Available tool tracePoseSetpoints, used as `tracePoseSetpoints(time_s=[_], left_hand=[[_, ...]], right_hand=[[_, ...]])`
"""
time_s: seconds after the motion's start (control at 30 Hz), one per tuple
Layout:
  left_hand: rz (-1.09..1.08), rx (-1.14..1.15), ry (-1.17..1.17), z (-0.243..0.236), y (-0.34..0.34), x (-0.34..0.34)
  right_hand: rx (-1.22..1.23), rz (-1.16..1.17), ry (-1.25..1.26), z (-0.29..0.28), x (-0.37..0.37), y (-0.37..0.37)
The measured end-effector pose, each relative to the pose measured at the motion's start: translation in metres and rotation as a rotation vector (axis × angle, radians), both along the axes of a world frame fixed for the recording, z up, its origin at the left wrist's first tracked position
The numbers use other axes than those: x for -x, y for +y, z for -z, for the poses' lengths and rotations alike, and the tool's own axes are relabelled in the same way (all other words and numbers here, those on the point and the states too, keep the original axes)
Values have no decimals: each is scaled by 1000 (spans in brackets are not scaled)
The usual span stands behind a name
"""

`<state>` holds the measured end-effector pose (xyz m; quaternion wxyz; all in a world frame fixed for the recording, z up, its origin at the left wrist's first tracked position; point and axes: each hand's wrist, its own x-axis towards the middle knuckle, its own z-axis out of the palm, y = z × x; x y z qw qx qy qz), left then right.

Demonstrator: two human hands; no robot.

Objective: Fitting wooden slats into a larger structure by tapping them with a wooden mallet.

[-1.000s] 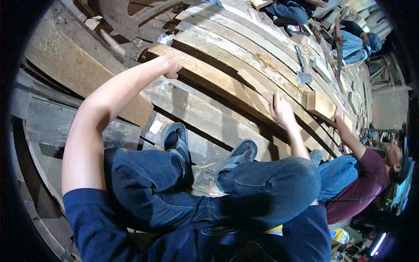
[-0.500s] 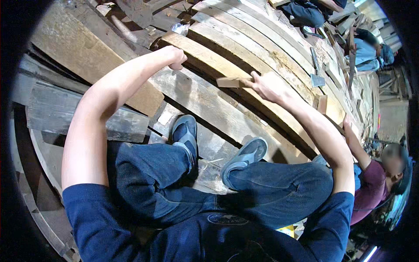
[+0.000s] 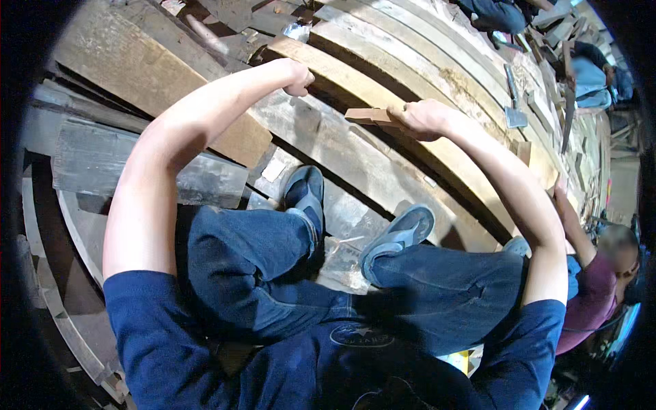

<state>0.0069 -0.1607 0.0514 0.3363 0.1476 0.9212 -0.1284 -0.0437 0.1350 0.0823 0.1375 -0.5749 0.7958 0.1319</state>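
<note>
My left hand (image 3: 298, 76) is a closed fist resting on the near end of a long curved wooden plank (image 3: 437, 147); whether it holds anything is hidden. My right hand (image 3: 420, 117) grips a small flat wooden block (image 3: 367, 115) and holds it against the same plank, a little to the right of the left hand. My legs in blue jeans and grey-blue shoes (image 3: 400, 236) are braced against the lower timbers below both hands.
Several curved planks (image 3: 424, 48) run side by side away to the upper right. A thick beam (image 3: 137, 75) lies at the left. A person in a maroon shirt (image 3: 594, 301) reaches for the planks at the right. A hatchet (image 3: 514, 113) lies on a farther plank.
My right hand has picked up the wooden block and moved left along the plank toward the left hand. The left fist has stayed on the plank's end.
</note>
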Motion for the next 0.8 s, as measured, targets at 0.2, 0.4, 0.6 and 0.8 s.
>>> tracePoseSetpoints(time_s=[0.2, 0.4, 0.6, 0.8], left_hand=[[1, 30, -32, 14, -14, -15], [32, -19, -53, 29, -9, -24], [121, -108, -57, 49, 1, -19], [172, -61, -118, 50, -4, -26]], right_hand=[[-212, -81, -225, 12, 10, -11], [-217, -97, -244, -3, 9, -20], [-264, 7, -218, 0, 11, -5], [-323, 22, -246, 5, 10, -9]])
